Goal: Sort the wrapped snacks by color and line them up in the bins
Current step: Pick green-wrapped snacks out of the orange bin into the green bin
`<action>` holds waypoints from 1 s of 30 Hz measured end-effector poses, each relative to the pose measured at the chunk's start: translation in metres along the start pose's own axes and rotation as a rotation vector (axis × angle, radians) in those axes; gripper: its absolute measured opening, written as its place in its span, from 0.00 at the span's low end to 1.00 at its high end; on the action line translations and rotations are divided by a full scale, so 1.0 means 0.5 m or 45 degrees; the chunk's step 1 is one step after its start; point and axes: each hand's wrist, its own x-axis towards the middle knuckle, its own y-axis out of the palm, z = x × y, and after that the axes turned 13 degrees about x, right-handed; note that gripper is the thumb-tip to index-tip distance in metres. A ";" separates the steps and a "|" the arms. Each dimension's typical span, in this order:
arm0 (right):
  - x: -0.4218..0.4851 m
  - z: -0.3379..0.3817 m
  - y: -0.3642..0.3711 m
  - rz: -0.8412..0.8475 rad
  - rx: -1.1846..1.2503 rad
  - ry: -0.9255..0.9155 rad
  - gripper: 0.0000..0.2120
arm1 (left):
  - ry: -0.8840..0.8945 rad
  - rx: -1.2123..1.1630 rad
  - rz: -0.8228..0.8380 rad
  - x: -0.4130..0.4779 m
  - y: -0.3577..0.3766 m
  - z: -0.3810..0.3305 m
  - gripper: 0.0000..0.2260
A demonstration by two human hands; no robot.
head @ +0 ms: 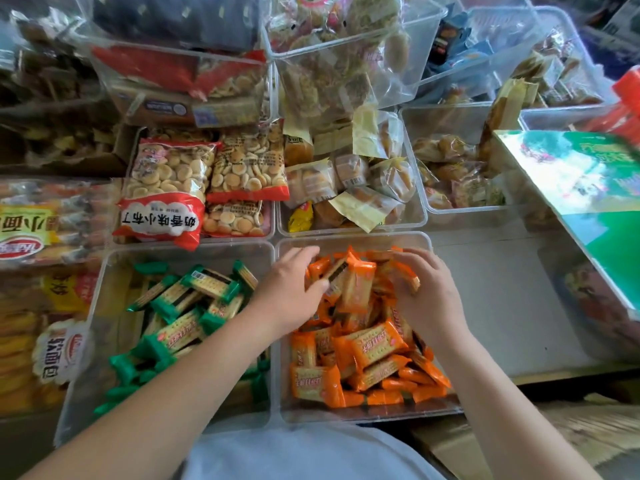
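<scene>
Upright orange packets stand between the grips: left hand presses them with straight fingers, right hand curls round them.

At my six o'clock I see orange-wrapped snacks, printed with pale cracker panels and red lettering. At eight o'clock lie green-wrapped snacks with the same cream panels. At ten o'clock, red-and-white biscuit bags. At three o'clock, a green box with white patches.
</scene>
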 end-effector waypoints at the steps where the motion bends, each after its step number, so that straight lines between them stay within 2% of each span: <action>1: -0.014 0.003 0.006 0.038 0.064 0.043 0.15 | 0.047 0.063 0.041 -0.017 -0.001 0.010 0.23; 3: -0.050 0.008 0.025 0.204 0.040 0.119 0.11 | 0.137 0.144 0.309 -0.051 0.015 0.019 0.22; 5: -0.087 0.003 0.052 0.323 -0.171 0.018 0.10 | 0.296 0.337 0.607 -0.080 0.053 0.019 0.21; 6: -0.100 0.000 0.062 0.390 -0.239 0.004 0.12 | 0.402 0.494 0.669 -0.088 0.075 0.019 0.21; 8: -0.112 0.000 0.071 0.600 -0.347 0.140 0.20 | 0.572 0.822 0.650 -0.094 0.119 0.021 0.23; 11: -0.113 -0.001 0.072 0.878 -0.592 0.206 0.33 | 0.649 1.080 0.556 -0.090 0.155 0.027 0.23; 13: -0.110 0.004 0.071 0.909 -0.620 0.245 0.37 | 0.630 1.217 0.538 -0.085 0.165 0.027 0.26; 16: -0.098 0.000 0.069 0.892 -0.656 0.276 0.37 | 0.537 1.364 0.567 -0.072 0.149 0.014 0.28; 19: -0.093 -0.008 0.069 0.781 -0.632 0.335 0.33 | 0.534 1.242 0.527 -0.071 0.111 0.010 0.24; 24: -0.093 -0.004 0.053 0.637 -0.420 0.457 0.31 | 0.609 0.895 0.389 -0.069 0.061 0.029 0.13; 27: -0.089 0.010 0.033 0.408 -0.170 0.487 0.29 | 0.496 0.654 0.307 -0.052 0.015 0.026 0.10; 30: -0.089 0.021 0.017 0.205 0.002 0.462 0.27 | 0.313 0.378 0.115 -0.035 -0.046 0.015 0.15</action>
